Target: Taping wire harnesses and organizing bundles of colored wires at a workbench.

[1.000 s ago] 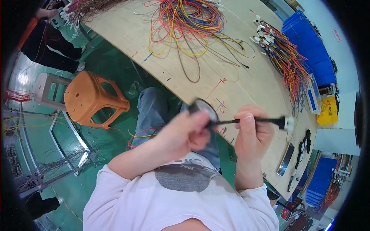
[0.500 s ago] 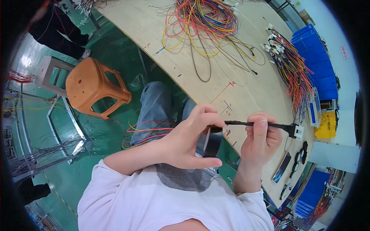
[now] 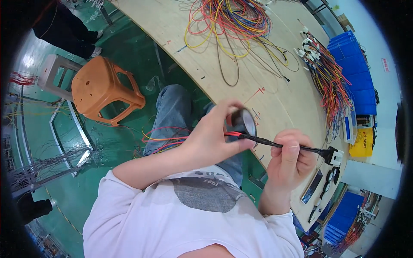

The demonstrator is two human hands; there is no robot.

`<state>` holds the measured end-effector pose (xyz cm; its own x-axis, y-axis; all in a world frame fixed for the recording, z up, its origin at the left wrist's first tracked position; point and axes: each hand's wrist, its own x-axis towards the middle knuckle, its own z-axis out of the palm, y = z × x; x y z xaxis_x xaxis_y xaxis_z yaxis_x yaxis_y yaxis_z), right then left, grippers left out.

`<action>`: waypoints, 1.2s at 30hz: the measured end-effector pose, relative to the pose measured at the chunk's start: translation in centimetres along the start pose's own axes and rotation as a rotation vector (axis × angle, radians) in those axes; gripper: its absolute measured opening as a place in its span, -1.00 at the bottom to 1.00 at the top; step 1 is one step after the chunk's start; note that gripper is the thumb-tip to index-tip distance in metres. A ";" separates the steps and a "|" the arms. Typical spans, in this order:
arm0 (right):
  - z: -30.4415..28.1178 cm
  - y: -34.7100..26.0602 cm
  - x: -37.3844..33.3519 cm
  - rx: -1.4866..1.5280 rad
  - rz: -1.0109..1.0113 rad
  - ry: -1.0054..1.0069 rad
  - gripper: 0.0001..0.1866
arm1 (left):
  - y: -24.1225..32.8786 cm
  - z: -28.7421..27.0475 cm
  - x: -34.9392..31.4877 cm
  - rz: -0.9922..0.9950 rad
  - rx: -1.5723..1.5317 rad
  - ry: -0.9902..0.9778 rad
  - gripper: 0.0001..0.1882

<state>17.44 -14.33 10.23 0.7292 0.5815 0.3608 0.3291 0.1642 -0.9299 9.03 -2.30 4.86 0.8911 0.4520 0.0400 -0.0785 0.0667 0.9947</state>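
Note:
A bundle of red, yellow and other wires, wrapped in black tape into a wire harness (image 3: 264, 140), runs across in front of me. It ends at the right in a white connector (image 3: 335, 157). My right hand (image 3: 291, 157) pinches the taped stretch near that connector. In my left hand (image 3: 215, 131) is a roll of black tape (image 3: 244, 122), held between thumb and fingers right beside the harness. Loose wires (image 3: 167, 138) trail left from behind this hand over my leg. The left fingertips are partly hidden behind the roll.
On the wooden table (image 3: 206, 64) lie a coil of coloured wires (image 3: 236, 21) and a bundle with white connectors (image 3: 322, 73). Blue bins (image 3: 350, 69) line the far right. A phone-like dark slab (image 3: 312, 187) rests near the right edge. An orange stool (image 3: 97, 86) stands left; a person (image 3: 69, 30) is behind it.
The tape roll and my left hand have moved up and turned, so the roll now sits above the harness. The red wires next to the taped part have come into sight. My right hand keeps its grip.

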 end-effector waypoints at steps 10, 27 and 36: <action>-0.3 0.6 0.4 0.296 0.235 0.147 -0.80 | 0.1 -2.1 -0.5 -0.356 -0.964 -0.137 -0.44; 0.9 2.0 0.5 0.006 0.155 -0.328 -0.95 | -0.1 -0.8 -1.2 0.045 -0.125 -0.039 -0.66; 1.2 2.9 0.7 -0.070 -0.101 -0.182 -0.92 | -0.6 -1.6 -0.2 -0.567 -1.021 -0.199 -0.73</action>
<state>18.16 -12.45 7.67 0.5720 0.7005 0.4267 0.4400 0.1770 -0.8804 8.24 -1.03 4.13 0.9605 -0.0114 -0.2781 0.1102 0.9331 0.3423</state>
